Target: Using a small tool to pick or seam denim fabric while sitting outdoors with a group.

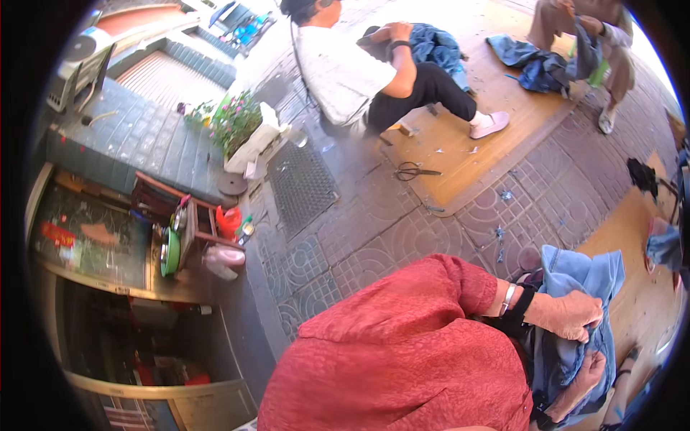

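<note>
Light blue denim trousers [586, 273] lie bunched at the lower right, across my lap. From a red sleeve comes my left hand [568, 314], with a silver bracelet and a black strap at the wrist. Its fingers are closed on a fold of the denim near the upper edge. Just below, my right hand [586, 377] grips the same cloth along a seam, its fingertips partly hidden. Whether a small tool sits between the fingers cannot be made out.
Scissors [418, 172] lie on a tan board [460, 188]. One person [345, 72] in a white top sits there with denim; another [618, 43] holds denim at the upper right. Left are a flower planter [251, 144], a metal grate [302, 188] and a wooden chair [205, 237]. Scraps litter the paving.
</note>
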Tool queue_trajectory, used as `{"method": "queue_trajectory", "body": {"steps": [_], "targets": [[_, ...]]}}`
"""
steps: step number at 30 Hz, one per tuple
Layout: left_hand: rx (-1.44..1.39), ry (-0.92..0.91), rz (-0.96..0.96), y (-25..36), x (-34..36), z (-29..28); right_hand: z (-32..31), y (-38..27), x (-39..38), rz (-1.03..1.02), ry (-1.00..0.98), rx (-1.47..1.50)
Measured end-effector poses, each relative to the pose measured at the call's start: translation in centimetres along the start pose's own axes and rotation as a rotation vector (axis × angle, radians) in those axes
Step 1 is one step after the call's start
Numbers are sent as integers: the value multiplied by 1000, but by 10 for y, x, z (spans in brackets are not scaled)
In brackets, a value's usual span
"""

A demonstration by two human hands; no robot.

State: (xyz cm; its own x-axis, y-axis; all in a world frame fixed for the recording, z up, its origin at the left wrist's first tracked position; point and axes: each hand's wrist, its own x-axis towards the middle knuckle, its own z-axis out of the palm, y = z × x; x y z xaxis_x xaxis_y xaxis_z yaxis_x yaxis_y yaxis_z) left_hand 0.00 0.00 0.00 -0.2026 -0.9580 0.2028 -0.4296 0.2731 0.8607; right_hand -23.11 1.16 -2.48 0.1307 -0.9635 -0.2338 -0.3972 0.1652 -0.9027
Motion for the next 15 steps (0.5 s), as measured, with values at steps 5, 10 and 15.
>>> {"method": "queue_trajectory", "body": {"steps": [5, 10, 15], "targets": [[-224, -5, -30, -10, -9, -13, 42, -32, -4, 59, 71, 91], [-198, 40, 2, -20, 4, 4, 36, -47, 11, -42, 82, -146], [-113, 71, -21, -20, -2, -15, 66, -71, 24, -74, 12, -123]]}}
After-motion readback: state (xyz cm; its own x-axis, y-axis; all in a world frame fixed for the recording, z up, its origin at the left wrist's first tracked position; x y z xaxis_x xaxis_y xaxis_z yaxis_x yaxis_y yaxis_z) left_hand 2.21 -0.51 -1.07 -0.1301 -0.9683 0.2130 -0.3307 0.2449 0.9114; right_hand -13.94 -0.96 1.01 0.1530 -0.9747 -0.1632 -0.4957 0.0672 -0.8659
